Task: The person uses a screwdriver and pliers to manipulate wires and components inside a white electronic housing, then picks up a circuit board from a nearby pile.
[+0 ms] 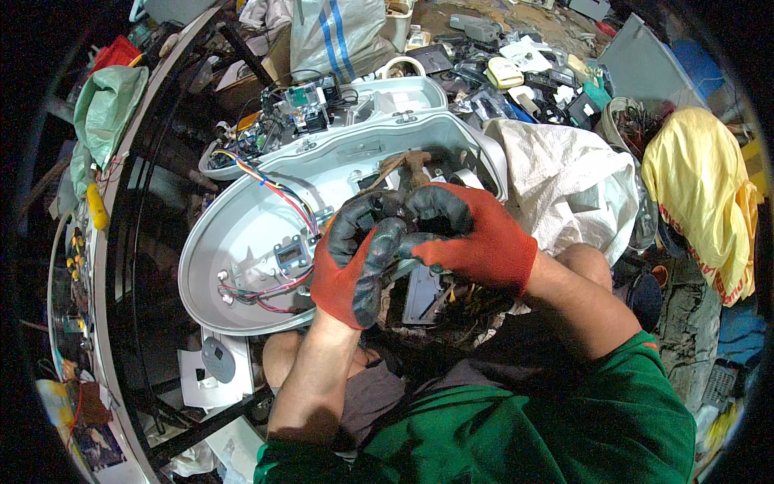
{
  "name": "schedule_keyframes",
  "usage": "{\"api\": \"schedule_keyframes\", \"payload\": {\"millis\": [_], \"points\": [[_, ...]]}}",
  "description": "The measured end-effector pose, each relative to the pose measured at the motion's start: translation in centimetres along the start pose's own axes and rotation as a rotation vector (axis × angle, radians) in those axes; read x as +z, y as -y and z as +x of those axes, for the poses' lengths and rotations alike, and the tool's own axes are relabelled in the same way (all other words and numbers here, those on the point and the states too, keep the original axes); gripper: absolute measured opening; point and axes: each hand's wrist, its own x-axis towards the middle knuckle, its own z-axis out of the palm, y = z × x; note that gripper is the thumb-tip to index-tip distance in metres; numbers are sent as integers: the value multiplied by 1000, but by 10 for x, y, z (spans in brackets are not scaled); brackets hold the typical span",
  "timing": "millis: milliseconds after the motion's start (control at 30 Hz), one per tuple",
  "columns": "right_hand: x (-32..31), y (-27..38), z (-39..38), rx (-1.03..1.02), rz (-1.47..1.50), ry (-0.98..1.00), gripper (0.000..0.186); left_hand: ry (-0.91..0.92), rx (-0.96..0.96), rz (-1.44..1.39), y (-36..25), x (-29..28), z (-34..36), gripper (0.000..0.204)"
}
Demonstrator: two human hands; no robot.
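Observation:
My left hand point(359, 258) and my right hand point(468, 238), in red gloves with black coating, meet over a grey oval plastic housing point(218, 218). Both have curled fingers around something dark and small that I cannot make out between them. Inside the housing lie red, yellow and blue wires point(286, 194) and a small metal-framed module point(289, 256). Just below my hands is a grey rectangular part point(426, 297) amid dark debris. A second grey shell point(415, 95), holding circuit boards and cables point(310, 109), lies beyond the housing.
A white woven sack point(564, 185) and a yellow bag point(689, 177) lie at the right. A pile of small electronic devices point(524, 73) fills the back. A black metal frame point(133, 266) and a green bag point(109, 105) are at the left. A striped sack point(326, 40) stands behind.

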Motion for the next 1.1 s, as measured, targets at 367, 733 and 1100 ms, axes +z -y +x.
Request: {"api": "schedule_keyframes", "payload": {"millis": [367, 733, 1100], "points": [[-5, 7, 2, 20, 230, 34, 33, 34, -61, -436, 2, -17, 13, 27], [10, -11, 11, -161, -196, -204, 26, 41, -206, -672, 14, 4, 9, 23], [20, -15, 7, -364, -379, -237, 38, -160, -11, -810, 18, -12, 14, 20]]}}
